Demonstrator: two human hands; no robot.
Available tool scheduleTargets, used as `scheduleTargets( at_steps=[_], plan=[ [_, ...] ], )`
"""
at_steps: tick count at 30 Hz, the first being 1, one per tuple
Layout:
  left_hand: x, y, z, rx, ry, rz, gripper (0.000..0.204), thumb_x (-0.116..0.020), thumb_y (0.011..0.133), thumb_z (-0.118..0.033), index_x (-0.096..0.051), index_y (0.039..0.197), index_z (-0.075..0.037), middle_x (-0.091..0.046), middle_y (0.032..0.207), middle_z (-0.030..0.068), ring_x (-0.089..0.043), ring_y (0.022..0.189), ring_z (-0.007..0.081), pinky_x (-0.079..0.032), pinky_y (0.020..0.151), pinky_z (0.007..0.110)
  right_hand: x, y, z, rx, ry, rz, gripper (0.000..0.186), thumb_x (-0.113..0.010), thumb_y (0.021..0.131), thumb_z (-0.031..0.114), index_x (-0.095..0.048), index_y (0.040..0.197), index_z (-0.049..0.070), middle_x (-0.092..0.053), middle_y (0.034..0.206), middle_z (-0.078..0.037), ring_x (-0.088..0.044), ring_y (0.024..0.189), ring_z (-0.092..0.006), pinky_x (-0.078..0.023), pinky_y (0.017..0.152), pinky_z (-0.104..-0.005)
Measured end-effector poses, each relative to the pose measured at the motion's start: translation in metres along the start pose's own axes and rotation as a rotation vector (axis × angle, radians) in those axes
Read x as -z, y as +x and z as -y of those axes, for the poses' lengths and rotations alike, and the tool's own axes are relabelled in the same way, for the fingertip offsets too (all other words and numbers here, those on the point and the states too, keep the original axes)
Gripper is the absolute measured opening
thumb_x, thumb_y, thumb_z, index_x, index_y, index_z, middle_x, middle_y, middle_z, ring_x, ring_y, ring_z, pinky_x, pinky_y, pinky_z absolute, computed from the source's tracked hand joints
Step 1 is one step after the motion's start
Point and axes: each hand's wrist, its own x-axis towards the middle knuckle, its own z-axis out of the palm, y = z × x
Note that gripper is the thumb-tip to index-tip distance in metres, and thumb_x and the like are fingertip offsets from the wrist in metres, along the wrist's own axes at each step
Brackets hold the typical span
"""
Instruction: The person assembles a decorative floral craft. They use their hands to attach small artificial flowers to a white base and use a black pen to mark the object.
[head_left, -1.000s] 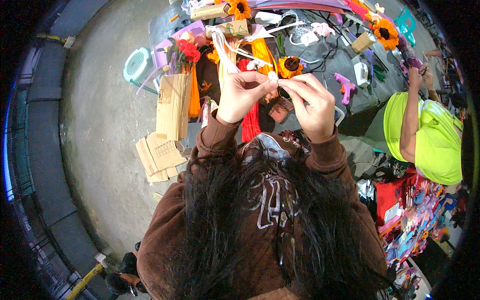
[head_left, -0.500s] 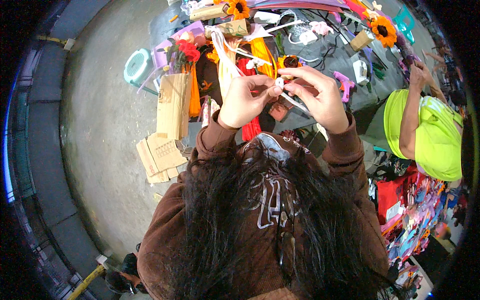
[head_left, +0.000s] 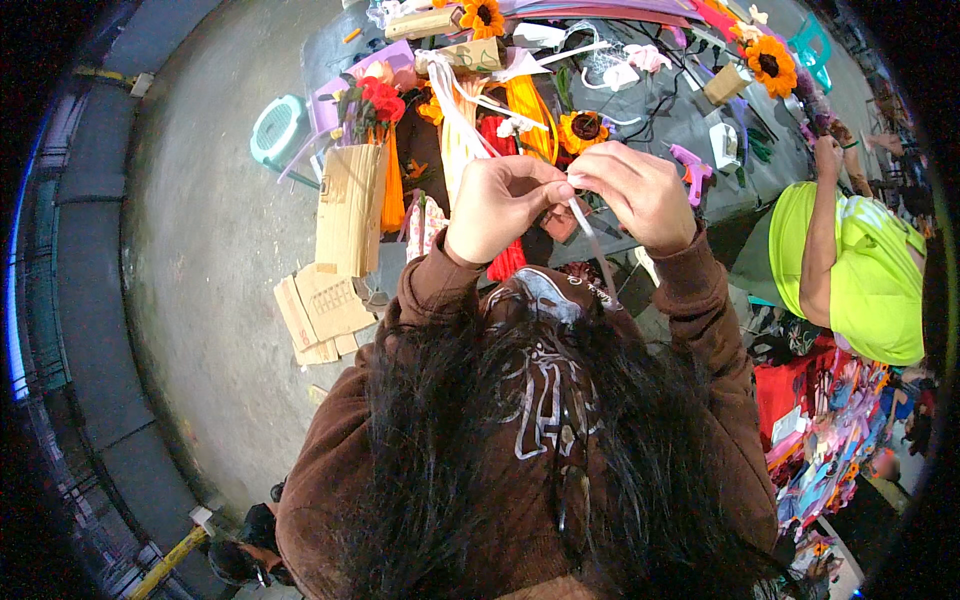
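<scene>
My left hand (head_left: pixel 503 208) and my right hand (head_left: pixel 644 198) meet above the near edge of the table. Both pinch the coiled end of a white pipe cleaner (head_left: pixel 591 238), thumbs against fingers. Its free tail hangs down toward my chest. The coil itself is mostly hidden by my fingertips. Just beyond my hands lie bundles of white pipe cleaners (head_left: pixel 462 128), yellow pipe cleaners (head_left: pixel 530 115) and red pipe cleaners (head_left: pixel 506 258). A small sunflower (head_left: pixel 583 130) rests beyond my right fingers, and a pink glue gun (head_left: pixel 692 172) lies right of that hand.
Cardboard (head_left: pixel 348 210) sticks out at the table's left edge, beside red flowers (head_left: pixel 382 100). A teal stool (head_left: pixel 280 130) stands on the floor at left. At right, a person in a lime-green top (head_left: pixel 850 265) works at the table. A large sunflower (head_left: pixel 769 62) is far right.
My right hand has closed in on the coil, its fingers now bent down over it. The pipe cleaner's tail has swung to hang more steeply toward me.
</scene>
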Motion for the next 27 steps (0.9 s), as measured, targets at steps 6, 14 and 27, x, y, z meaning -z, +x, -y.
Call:
scheduleTargets(
  at_steps=[6, 14, 27],
  plan=[
    [-0.004, -0.001, -0.015, -0.230, 0.370, -0.004, 0.009, -0.061, 0.072, -0.004, -0.061, 0.080, 0.000, -0.061, 0.065, 0.0113, -0.060, 0.058, 0.0185, -0.046, 0.053, 0.026, 0.019, 0.009, 0.004, 0.166, -0.254, 0.271, 0.018, -0.056, 0.070, 0.012, -0.057, 0.087, 0.004, -0.057, 0.081, -0.008, -0.058, 0.070, -0.0241, -0.047, 0.061, -0.0324],
    [-0.012, 0.002, -0.002, -0.309, 0.471, 0.004, 0.005, -0.057, 0.073, -0.002, -0.060, 0.077, 0.000, -0.060, 0.063, 0.0119, -0.060, 0.058, 0.0183, -0.046, 0.053, 0.026, 0.015, 0.004, -0.023, -0.725, 0.809, 0.586, 0.014, -0.051, 0.085, 0.012, -0.056, 0.086, -0.001, -0.056, 0.070, -0.001, -0.052, 0.067, -0.0059, -0.043, 0.061, -0.0230],
    [0.003, 0.013, 0.004, 0.204, -0.422, 0.331, 0.014, -0.062, 0.078, -0.013, -0.061, 0.080, 0.001, -0.060, 0.067, 0.0035, -0.054, 0.056, 0.0076, -0.046, 0.052, 0.020, 0.024, 0.016, -0.017, 0.085, 0.277, 0.230, 0.008, -0.058, 0.074, 0.009, -0.059, 0.080, 0.004, -0.057, 0.075, -0.009, -0.057, 0.068, -0.0245, -0.046, 0.062, -0.0306]
  ],
)
